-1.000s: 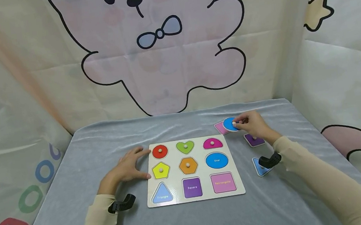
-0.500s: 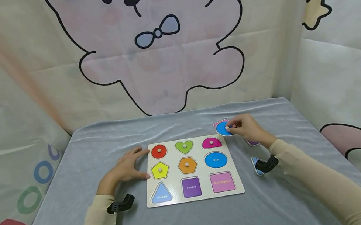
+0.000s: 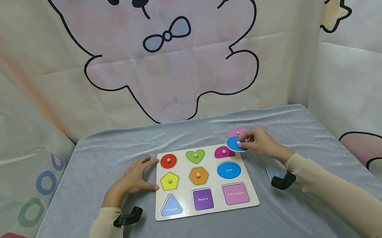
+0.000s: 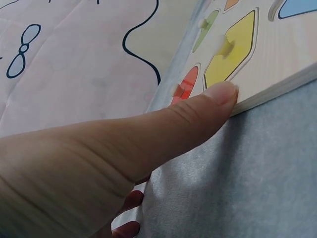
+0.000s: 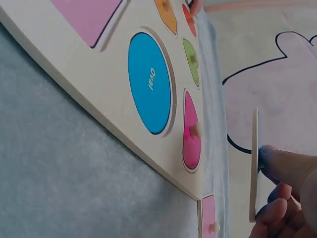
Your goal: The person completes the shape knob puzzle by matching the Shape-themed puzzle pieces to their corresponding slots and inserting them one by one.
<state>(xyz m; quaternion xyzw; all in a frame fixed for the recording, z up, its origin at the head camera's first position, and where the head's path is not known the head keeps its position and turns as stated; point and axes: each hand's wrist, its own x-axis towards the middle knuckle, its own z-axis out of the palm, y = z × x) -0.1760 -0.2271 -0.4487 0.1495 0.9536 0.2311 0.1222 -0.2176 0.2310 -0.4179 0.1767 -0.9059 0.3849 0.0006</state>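
In the head view a white shape-puzzle board (image 3: 183, 163) lies on the cloth. My left hand (image 3: 131, 180) rests at its left edge, thumb (image 4: 220, 94) touching the rim beside the yellow pentagon (image 4: 235, 44), fingers spread. With thumb and fingers, my right hand (image 3: 263, 142) pinches the knob of a blue oval puzzle piece (image 3: 233, 143). That piece hangs over the board's far right corner, partly covering the magenta half-circle (image 3: 222, 152). The right wrist view shows the held piece edge-on (image 5: 254, 173). Nearer me is the oval recess (image 3: 229, 170), printed "Oval".
Beyond the far right corner lies a pink piece (image 3: 235, 131) with a knob. A blue triangle piece (image 3: 274, 172) sits right of the board, partly behind the wrist strap (image 3: 283, 181). Triangle (image 3: 171, 206), square (image 3: 203, 204) and rectangle (image 3: 236, 199) recesses line the near row.
My right hand has carried the oval piece left and toward me, off the pink piece to over the board's corner. The purple piece is now hidden behind that hand. My left hand stays put.
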